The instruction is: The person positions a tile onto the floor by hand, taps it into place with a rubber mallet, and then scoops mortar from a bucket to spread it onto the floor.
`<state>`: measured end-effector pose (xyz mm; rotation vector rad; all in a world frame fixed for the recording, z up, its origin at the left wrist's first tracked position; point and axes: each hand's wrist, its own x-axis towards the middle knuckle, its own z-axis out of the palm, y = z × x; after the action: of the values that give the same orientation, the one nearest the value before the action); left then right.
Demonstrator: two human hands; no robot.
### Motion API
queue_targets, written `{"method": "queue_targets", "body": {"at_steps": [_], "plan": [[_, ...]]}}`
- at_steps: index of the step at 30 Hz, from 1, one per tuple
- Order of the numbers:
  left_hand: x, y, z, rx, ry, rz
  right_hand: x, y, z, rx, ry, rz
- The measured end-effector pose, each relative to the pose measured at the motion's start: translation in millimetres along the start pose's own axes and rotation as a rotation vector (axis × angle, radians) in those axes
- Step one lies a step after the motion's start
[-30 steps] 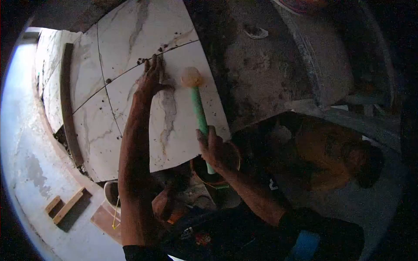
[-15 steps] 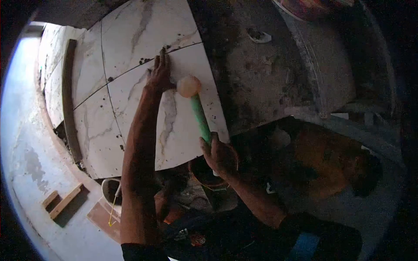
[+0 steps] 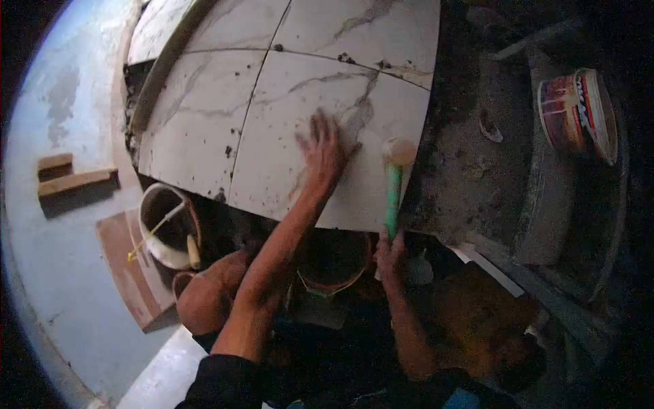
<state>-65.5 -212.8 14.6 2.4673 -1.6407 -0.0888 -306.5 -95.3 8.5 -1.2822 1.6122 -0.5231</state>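
My left hand (image 3: 325,151) lies flat, fingers spread, on a white marble-veined floor tile (image 3: 293,136) near its right edge. My right hand (image 3: 389,253) grips the green handle of a rubber mallet (image 3: 394,178). The mallet's pale head rests at the tile's right edge, just to the right of my left hand. Beyond that edge lies dark wet mortar (image 3: 470,157).
More laid tiles (image 3: 204,123) stretch left and up, with specks of mortar at the joints. A white bucket (image 3: 167,228) with a tool in it and an orange bowl (image 3: 332,269) stand near my knees. A paint can (image 3: 578,112) sits at right, wood blocks (image 3: 68,176) at left.
The view has swung round, so the tiles now sit higher and further right. My left hand has slid towards the tile's right edge, and the mallet head now sits at that edge.
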Motion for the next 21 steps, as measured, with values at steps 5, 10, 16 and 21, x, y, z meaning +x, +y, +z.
{"method": "queue_targets", "body": {"at_steps": [5,10,16,21], "plan": [[-55.6,1.9,-13.5,-0.038,0.081,-0.045,-20.5,-42.0,-55.8,-0.198,-0.171,0.038],[-56.2,-1.5,-9.1,-0.045,0.107,-0.044,-36.2,-22.5,-67.2,-0.211,-0.171,-0.043],[-56.2,-2.8,-7.1,-0.042,0.153,-0.033,-31.4,-15.6,-62.5,-0.392,-0.117,-0.294],[-58.3,-3.4,-3.9,-0.067,0.142,-0.052,-27.4,-25.0,-67.8,-0.391,-0.295,-0.096]]}}
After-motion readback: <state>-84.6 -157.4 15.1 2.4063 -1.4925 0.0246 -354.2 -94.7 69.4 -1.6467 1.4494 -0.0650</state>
